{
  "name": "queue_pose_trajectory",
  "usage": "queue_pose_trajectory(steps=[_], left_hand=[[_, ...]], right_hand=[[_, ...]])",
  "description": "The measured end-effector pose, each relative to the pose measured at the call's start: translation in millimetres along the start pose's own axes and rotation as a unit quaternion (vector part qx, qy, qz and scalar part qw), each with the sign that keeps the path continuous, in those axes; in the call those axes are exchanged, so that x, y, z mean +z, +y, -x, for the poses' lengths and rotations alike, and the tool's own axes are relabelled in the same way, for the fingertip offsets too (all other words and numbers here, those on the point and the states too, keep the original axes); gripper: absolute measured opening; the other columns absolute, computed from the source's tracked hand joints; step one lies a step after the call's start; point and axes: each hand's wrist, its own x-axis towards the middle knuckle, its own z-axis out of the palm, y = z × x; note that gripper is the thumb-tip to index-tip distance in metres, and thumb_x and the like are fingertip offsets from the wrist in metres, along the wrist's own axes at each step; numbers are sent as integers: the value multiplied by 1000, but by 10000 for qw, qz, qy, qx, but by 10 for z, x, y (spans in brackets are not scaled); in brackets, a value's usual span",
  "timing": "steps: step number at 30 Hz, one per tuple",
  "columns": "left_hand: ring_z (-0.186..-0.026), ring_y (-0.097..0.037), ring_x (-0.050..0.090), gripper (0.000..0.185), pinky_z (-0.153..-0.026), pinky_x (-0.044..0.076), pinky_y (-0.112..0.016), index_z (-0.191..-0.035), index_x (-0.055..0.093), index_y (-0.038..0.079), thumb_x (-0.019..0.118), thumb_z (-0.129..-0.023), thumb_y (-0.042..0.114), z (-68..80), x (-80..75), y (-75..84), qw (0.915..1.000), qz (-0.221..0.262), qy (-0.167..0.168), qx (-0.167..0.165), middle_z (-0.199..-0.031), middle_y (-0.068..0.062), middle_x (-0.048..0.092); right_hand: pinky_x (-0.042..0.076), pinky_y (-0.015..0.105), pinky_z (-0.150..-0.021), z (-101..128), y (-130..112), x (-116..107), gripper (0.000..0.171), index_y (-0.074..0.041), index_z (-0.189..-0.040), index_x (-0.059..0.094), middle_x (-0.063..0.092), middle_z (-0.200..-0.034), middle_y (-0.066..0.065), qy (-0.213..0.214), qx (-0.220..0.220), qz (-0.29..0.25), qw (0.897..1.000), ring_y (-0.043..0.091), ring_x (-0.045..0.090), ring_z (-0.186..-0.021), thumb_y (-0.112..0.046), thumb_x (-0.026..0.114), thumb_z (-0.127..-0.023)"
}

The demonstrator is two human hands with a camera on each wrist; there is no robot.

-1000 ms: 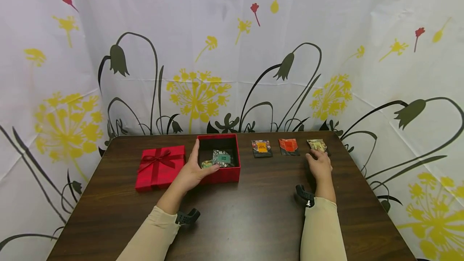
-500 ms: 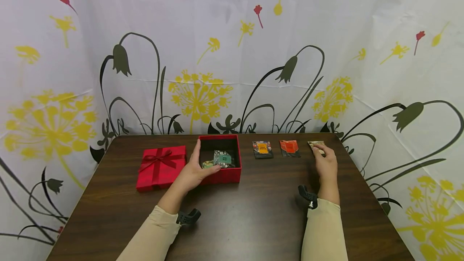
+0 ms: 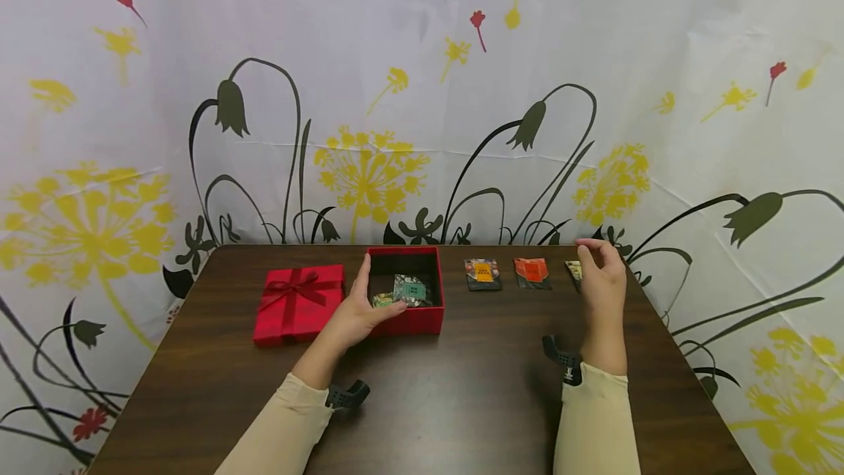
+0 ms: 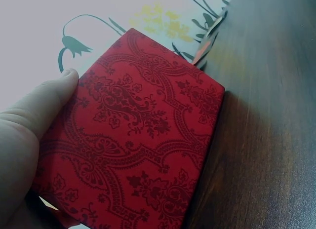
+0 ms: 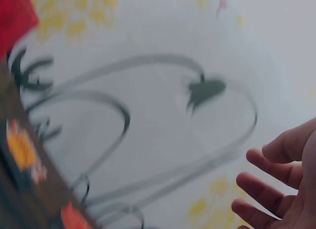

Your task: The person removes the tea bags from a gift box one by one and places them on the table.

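Note:
My left hand [image 3: 357,311] holds the near left corner of an open red gift box [image 3: 407,322], thumb along the front rim. The patterned red wall of the box fills much of the left wrist view. Inside the box lie a green-labelled packet [image 3: 410,290] and a yellow-green packet [image 3: 382,300]. My right hand [image 3: 603,292] is raised at the back right, fingers loosely bent with nothing between them in the right wrist view. It partly hides a yellowish packet [image 3: 574,270] on the table. Left of that lie an orange-red packet [image 3: 531,274] and an orange-labelled dark packet [image 3: 483,275].
A red lid [image 3: 300,305] with a ribbon bow lies left of the box on the dark wooden table [image 3: 448,402]. Behind the table's back edge hangs a white curtain [image 3: 409,42] printed with flowers.
My right hand has come off the yellowish packet and shifted up and to the right. My left hand stays at the box. The head view has shifted slightly.

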Motion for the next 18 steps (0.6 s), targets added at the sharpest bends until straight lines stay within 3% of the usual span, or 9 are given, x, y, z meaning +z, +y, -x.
queue_pose_trajectory(steps=[5,11,15,18], left_hand=[[-170,-43,9,127,-132,19,-71,-174,-13,40,84,-93,47,1,11,16,10000,73,14,7,-186,-10,0],[-170,-45,9,128,-131,20,-72,-175,-12,35,84,-93,51,10,11,14,10000,-10,2,73,-185,-11,0],[-169,-47,11,127,-131,22,-73,-175,-12,36,84,-92,52,34,0,17,10000,-43,4,36,-185,-12,2],[-169,-47,13,128,-131,22,-73,-175,-11,37,84,-92,53,57,-22,12,10000,-17,38,-10,-185,-12,2]], right_hand=[[46,21,-94,163,-377,165,26,-4,-125,74,71,-118,-4,-389,-174,-55,9991,3,61,-109,-24,65,-111],[48,25,-102,388,-686,344,27,-4,-123,72,70,-115,-5,-974,-10,-293,9948,16,62,-118,-27,63,-112],[51,26,-104,535,-791,585,24,-1,-118,70,70,-118,5,-1477,-19,-768,9860,19,63,-117,-23,63,-112],[53,26,-100,650,-816,836,23,2,-116,69,71,-114,11,-2027,-43,-1012,9740,20,65,-111,-20,63,-112]])
